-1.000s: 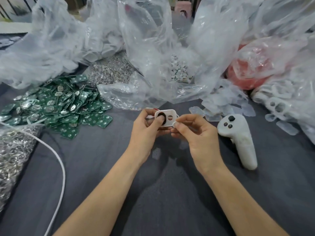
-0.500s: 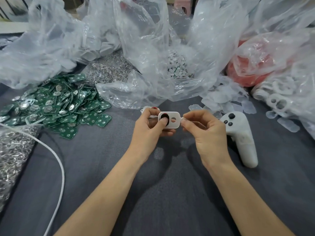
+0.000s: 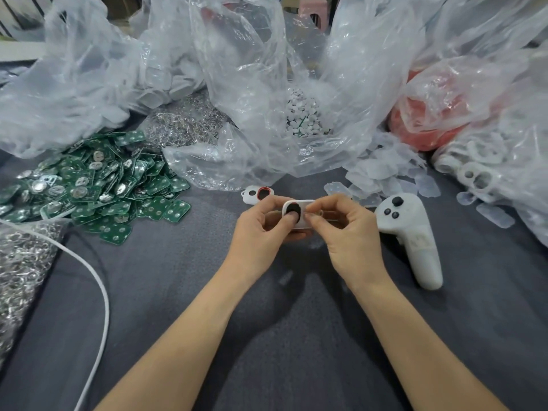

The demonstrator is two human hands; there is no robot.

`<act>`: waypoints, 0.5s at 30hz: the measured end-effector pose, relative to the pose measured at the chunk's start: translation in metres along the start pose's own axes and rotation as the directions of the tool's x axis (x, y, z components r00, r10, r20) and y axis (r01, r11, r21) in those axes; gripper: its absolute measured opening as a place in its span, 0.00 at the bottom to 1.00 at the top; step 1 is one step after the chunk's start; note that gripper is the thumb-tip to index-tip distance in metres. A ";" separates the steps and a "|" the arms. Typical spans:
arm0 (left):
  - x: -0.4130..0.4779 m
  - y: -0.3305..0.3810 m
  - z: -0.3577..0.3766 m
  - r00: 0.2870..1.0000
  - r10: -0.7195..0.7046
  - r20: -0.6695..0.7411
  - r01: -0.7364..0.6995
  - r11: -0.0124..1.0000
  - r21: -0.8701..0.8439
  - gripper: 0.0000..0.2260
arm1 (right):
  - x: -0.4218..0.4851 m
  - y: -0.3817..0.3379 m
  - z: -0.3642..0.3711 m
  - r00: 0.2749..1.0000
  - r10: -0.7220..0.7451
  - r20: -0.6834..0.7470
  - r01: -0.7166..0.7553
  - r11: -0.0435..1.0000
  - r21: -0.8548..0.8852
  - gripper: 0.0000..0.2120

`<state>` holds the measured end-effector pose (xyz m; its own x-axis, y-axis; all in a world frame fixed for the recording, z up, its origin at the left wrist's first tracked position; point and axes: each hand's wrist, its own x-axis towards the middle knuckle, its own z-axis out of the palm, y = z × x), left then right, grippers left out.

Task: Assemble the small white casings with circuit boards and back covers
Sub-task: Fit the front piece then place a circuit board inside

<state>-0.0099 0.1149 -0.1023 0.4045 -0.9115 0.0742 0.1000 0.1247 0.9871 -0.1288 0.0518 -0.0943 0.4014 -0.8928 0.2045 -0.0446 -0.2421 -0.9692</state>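
Beyond both hands, clear plastic bags crowd the far side of the desk. The middle bag, straight ahead of the hands, holds small white round pieces. Further left of it, beyond the left hand, another bag shows a mass of metal bits, and the far-left bag holds pale flat parts too blurred to name. Beyond the right hand, one bag covers something red, and the outer bag holds spare casings with two holes each. Loose green circuit boards are heaped well to the left of the left hand. Translucent back covers lie just beyond the right hand, and a white controller lies just to its right.

Half a second ago the hands were a little apart and the small hole in the white casing showed. Now the hands have closed together and the right fingertips hide that end.

The casing is held above the desk between the two hands. The left hand grips it with fingers curled behind and the thumb pressed on its dark oval opening. The right hand pinches its right end between thumb and forefinger, the other fingers curled. A second casing, red-ringed, lies on the desk just beyond the left hand.
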 end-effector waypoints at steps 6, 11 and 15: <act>0.000 0.000 -0.001 1.000 -0.008 0.013 0.008 1.000 -0.003 0.07 | 0.000 -0.001 -0.001 0.999 0.020 0.030 -0.021 0.998 0.065 0.20; 0.000 -0.003 -0.002 1.000 -0.001 0.027 -0.001 0.998 0.059 0.08 | 0.002 0.002 -0.002 0.992 0.114 0.056 -0.122 0.974 0.189 0.19; 0.000 -0.007 -0.002 1.000 0.010 0.006 -0.011 0.991 0.136 0.08 | 0.002 0.004 0.000 0.993 0.115 0.029 -0.117 0.988 0.099 0.19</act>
<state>-0.0081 0.1146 -0.1094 0.4004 -0.9124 0.0848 -0.0285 0.0801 0.9964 -0.1286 0.0491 -0.0975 0.4202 -0.9032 0.0876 -0.0008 -0.0969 -0.9953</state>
